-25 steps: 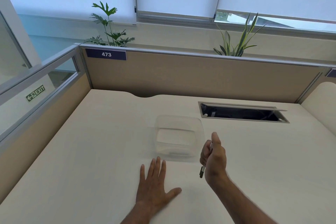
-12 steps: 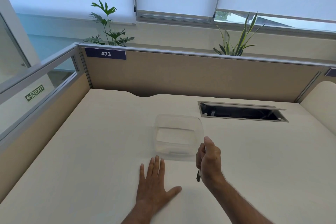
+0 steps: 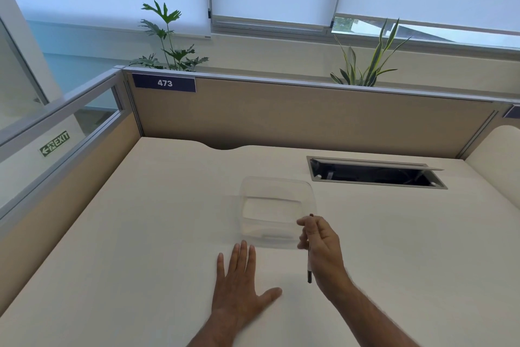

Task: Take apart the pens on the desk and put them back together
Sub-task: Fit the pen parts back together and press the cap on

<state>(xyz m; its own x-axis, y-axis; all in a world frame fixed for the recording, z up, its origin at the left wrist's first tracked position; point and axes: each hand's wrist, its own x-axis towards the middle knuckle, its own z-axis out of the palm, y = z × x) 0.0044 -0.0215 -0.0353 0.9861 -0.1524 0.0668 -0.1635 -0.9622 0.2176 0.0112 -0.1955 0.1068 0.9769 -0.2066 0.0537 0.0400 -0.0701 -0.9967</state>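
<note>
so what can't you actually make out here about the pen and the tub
- Pen, head view: its middle is hidden by the fingers of the right hand; whether it is whole or partly taken apart cannot be told.
- Clear container, head view: see-through and blurred; whether any pen parts lie inside cannot be told.
- Desk, head view: its near edge is cut off by the frame.
- Left hand lies flat, hiding the desk beneath.

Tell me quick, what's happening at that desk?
Left hand flat on desk, empty. Right hand gripping pen, near upright. Clear container just beyond hands. Nothing in the way.
</note>
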